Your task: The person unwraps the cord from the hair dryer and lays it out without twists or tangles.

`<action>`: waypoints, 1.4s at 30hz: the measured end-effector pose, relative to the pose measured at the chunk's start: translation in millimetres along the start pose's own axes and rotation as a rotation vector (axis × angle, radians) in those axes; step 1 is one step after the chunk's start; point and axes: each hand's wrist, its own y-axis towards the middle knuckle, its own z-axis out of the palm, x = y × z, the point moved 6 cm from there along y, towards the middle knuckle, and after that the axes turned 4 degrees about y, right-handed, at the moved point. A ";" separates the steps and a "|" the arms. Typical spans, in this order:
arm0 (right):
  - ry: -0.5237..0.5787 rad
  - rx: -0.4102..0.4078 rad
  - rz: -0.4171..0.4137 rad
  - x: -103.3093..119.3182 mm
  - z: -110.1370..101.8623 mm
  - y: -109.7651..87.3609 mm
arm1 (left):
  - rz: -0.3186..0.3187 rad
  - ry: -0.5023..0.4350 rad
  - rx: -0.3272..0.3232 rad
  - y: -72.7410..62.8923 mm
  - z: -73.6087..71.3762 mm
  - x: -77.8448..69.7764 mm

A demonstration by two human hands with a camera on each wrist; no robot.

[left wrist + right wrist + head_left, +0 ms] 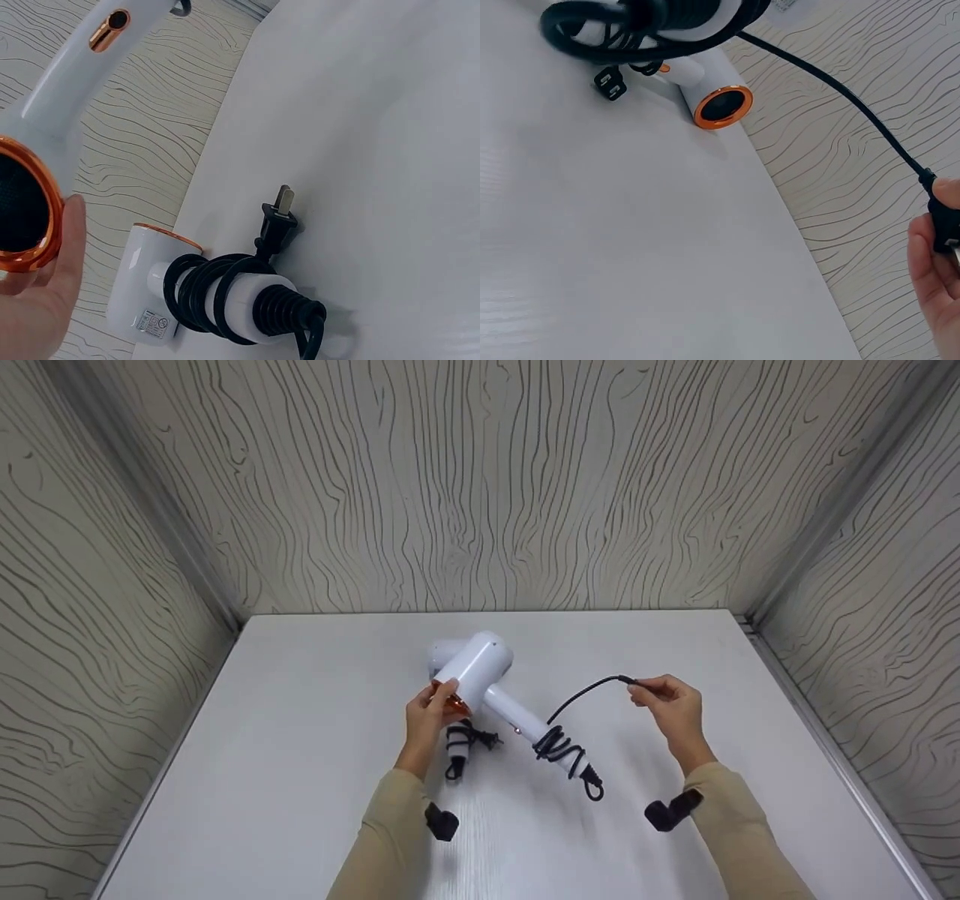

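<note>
Wood-grain patterned walls (465,487) rise on three sides, with grey strips (142,495) running down the corners, and below them sits a white bench (300,697). Over the middle of it, toward the far edge, we have a white hair dryer (476,664) lifted clear of the surface! Left hand (425,720) on duty here, thumb and fingers gripping the barrel at its copper-coloured rim (52,225). Handle (517,711) slanting toward the near right corner, copper-trimmed switch (109,31) on show, black cord (556,744) wound round its lower part.

Now across to the right hand (679,716), nearer the bench's right edge: fingertips pinching the plug (943,225), and a free length of cord arcing between it and the coils.

And look underneath: a second hair dryer (444,652) lies on the bench, partly hidden by the first, its handle pointing to the near edge. Its own cord (210,289) is wrapped tight, its plug (277,221) sticking out beside the handle, a printed label (153,323) on the barrel. Beige sleeves (394,817) reach in from the near side, a black camera (442,823) at each wrist.
</note>
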 end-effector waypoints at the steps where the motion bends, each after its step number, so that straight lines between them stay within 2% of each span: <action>1: -0.014 -0.003 0.004 -1.9 -0.3 -0.2 | -0.002 0.002 0.005 -2.4 0.2 -3.0; 6: -0.093 -0.014 0.011 -9.3 -0.9 -2.1 | -0.012 0.026 0.011 -13.9 0.5 -15.4; 18: -0.294 0.048 0.013 -37.1 -4.0 -8.8 | -0.042 0.017 0.014 4.2 -1.5 12.0; 24: -0.367 0.097 0.021 -47.1 -1.5 -12.7 | -0.058 -0.009 -0.001 3.5 -2.3 12.7; 36: -0.437 0.145 0.004 -61.7 -0.2 -18.7 | -0.102 -0.049 -0.017 0.8 -2.1 10.5; 42: -0.456 0.221 -0.007 -67.0 2.5 -20.4 | -0.112 -0.082 -0.055 1.4 -2.3 10.7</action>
